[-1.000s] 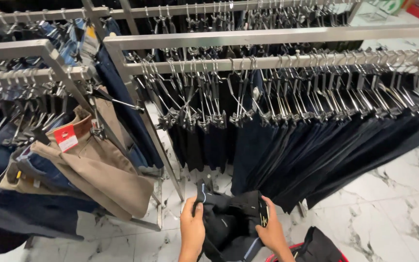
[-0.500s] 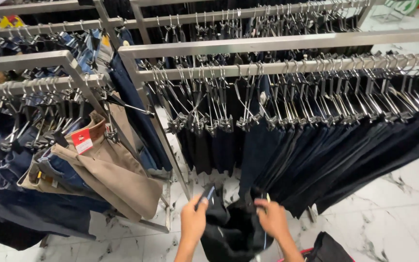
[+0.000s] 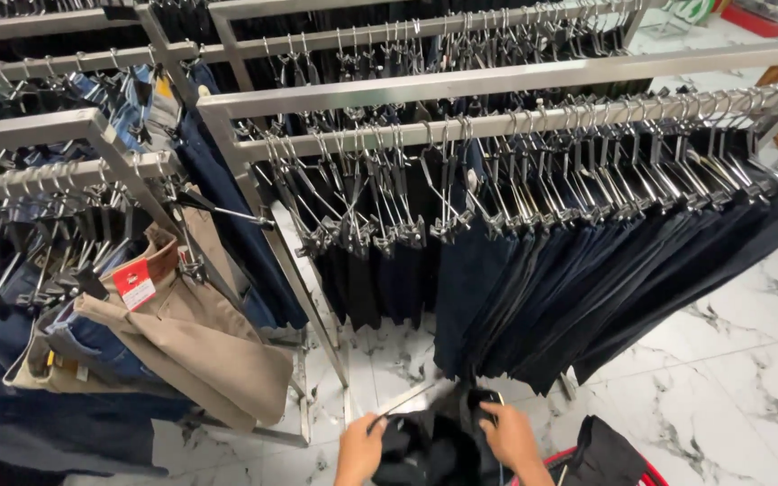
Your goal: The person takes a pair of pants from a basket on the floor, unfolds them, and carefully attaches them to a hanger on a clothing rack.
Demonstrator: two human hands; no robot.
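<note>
At the bottom edge of the head view my left hand (image 3: 361,448) and my right hand (image 3: 511,438) hold a dark pair of trousers (image 3: 429,445) between them. The left hand grips one side of the waistband by a metal clip hanger (image 3: 404,399) that slants up to the right. The right hand grips the other side, where a black clip or tag (image 3: 485,399) shows above the fingers. Directly in front hangs a long row of dark navy trousers (image 3: 587,270) on clip hangers along a steel rail (image 3: 533,117).
A second steel rack (image 3: 92,126) on the left carries jeans and beige trousers (image 3: 200,342) with a red tag. A red basket (image 3: 578,463) with a dark garment sits at the lower right. White marble floor (image 3: 731,378) spreads to the right.
The view has tilted up a little, so my hands and the dark trousers sit lower in frame. The hands have spread slightly along the waistband, and the hanger shows by the left hand.
</note>
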